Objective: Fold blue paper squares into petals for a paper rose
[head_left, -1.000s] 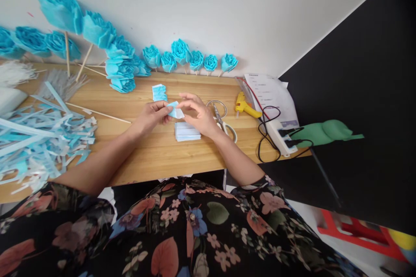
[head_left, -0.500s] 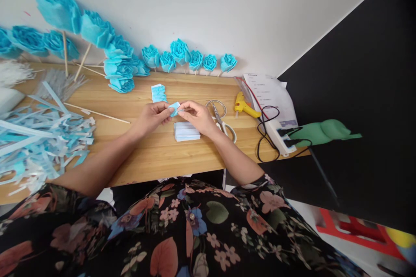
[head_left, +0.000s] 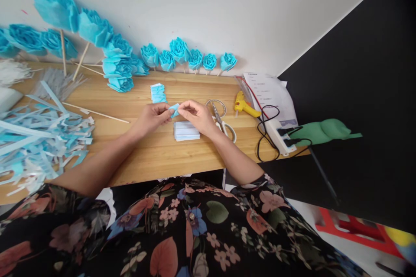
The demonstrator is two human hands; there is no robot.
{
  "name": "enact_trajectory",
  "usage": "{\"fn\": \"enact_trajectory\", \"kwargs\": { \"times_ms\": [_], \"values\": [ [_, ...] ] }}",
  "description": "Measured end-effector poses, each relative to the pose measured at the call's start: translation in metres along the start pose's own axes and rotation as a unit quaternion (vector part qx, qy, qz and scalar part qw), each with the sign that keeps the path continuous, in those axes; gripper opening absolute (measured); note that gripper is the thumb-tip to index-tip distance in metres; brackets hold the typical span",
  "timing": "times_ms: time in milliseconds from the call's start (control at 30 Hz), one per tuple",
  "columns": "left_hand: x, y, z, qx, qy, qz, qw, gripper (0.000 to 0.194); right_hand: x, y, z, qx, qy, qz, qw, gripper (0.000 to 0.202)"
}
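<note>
Between my two hands is a small piece of light blue fabric or paper [head_left: 174, 108], pinched at both sides. My left hand [head_left: 154, 116] holds its left edge with thumb and fingers closed. Opposite it, my right hand [head_left: 196, 116] pinches the right edge. Just beneath them lies a stack of pale blue-white rectangular pieces [head_left: 186, 131]. Behind my left hand rests a small row of folded blue pieces [head_left: 158, 93]. Scissors [head_left: 220, 119] with white handles lie right of my right hand.
Blue fabric or paper roses [head_left: 180, 50] on sticks line the wall. A heap of cut strips [head_left: 39, 143] covers the table's left, with a thin stick [head_left: 97, 113] beside it. At right are a yellow glue gun [head_left: 244, 104], power strip [head_left: 282, 138], cables and printed paper [head_left: 269, 95].
The blue piece has turned slightly between my fingers, and its visible part looks narrower. Both hands stay in nearly the same place; the view has shifted a little.
</note>
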State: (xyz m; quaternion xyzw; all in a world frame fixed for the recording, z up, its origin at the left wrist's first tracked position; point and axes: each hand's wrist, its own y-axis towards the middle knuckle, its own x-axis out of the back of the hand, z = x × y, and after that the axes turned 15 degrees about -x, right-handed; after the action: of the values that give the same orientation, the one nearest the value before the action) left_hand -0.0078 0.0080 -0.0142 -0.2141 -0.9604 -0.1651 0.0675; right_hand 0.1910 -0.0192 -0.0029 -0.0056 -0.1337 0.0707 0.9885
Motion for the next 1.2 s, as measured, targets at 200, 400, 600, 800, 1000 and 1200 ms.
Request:
{"fn": "enact_trajectory", "kwargs": {
  "times_ms": [200, 400, 600, 800, 1000, 1200],
  "values": [
    [-0.001, 0.000, -0.006, -0.008, 0.019, 0.014, 1.000, 0.039, -0.001, 0.002, -0.004, -0.023, 0.016, 0.002, 1.000, 0.022],
    [-0.002, 0.001, -0.014, 0.001, 0.011, 0.024, 1.000, 0.046, 0.000, 0.003, -0.006, -0.027, 0.010, -0.002, 1.000, 0.032],
    [-0.003, 0.000, -0.011, -0.004, 0.017, 0.024, 1.000, 0.047, -0.002, 0.002, -0.006, -0.011, 0.010, 0.003, 1.000, 0.034],
    [-0.002, 0.000, -0.009, -0.004, 0.020, 0.021, 1.000, 0.039, 0.001, -0.001, 0.001, -0.036, 0.029, 0.025, 0.999, 0.034],
    [-0.002, 0.000, -0.010, -0.002, 0.028, 0.036, 0.999, 0.033, 0.001, -0.002, 0.003, -0.019, 0.007, 0.020, 1.000, 0.034],
    [-0.003, 0.001, -0.008, 0.007, -0.007, 0.025, 1.000, 0.035, 0.001, 0.001, -0.001, -0.021, 0.008, 0.016, 1.000, 0.030]
  ]
}}
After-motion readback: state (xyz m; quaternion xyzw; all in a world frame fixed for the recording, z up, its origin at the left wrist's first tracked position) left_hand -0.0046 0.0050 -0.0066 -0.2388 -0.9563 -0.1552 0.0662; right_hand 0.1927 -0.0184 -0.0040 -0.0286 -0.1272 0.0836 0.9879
